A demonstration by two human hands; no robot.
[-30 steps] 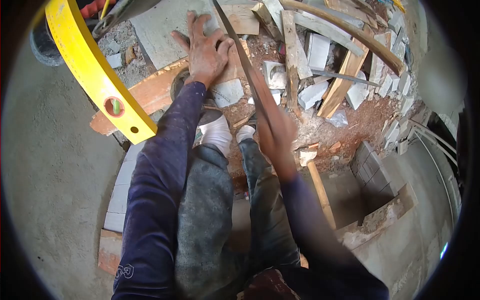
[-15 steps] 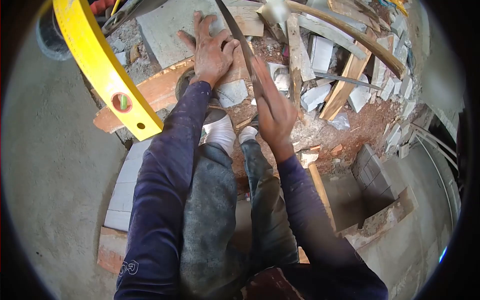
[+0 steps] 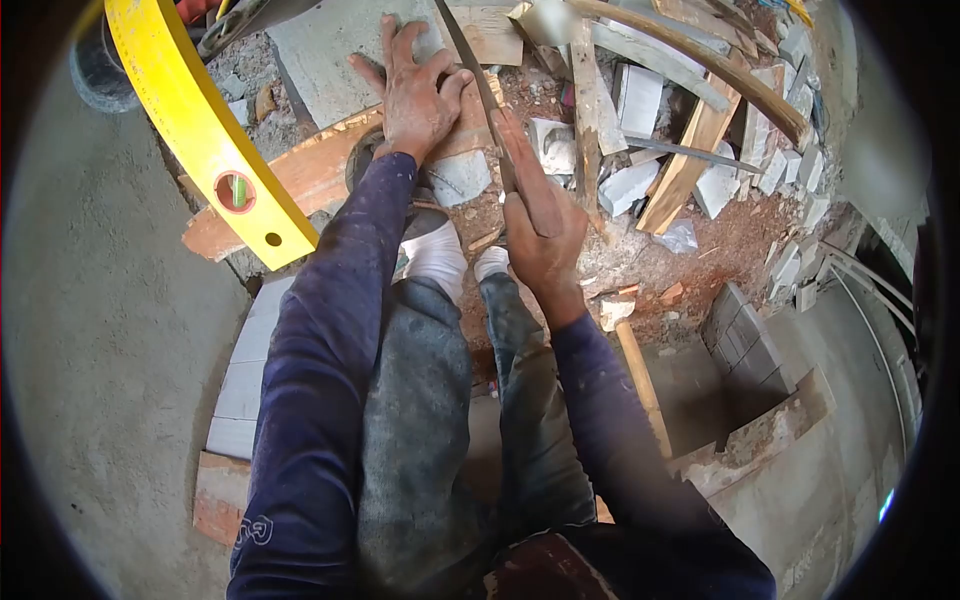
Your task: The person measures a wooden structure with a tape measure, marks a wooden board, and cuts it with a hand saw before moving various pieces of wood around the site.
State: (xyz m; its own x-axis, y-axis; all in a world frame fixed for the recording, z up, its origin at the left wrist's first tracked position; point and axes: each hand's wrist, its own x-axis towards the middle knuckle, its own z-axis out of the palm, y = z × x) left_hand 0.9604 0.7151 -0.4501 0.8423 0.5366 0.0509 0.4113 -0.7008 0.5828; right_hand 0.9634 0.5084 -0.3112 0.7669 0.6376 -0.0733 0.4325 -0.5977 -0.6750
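My right hand (image 3: 545, 225) is closed round the handle end of a handsaw, its index finger lying along the side. The dark saw blade (image 3: 468, 50) points up and away, seen nearly edge-on; the handle is hidden in my palm. To the left of the blade, my left hand (image 3: 420, 100) lies with spread fingers on a flat grey block (image 3: 310, 60). Under that wrist runs a reddish wooden plank (image 3: 285, 185). My shoe is partly hidden below it, by a broken grey piece (image 3: 460, 180).
A yellow spirit level (image 3: 190, 120) stands up close on the left. Scrap wood (image 3: 690, 170) and broken white blocks (image 3: 640, 105) are heaped at the far right. A grey block-lined pit (image 3: 700, 390) lies to my lower right, with a wooden handle (image 3: 640, 385) beside it.
My right hand and the saw have drawn slightly back toward me. My left hand stays spread on the block, and the view has shifted a little.
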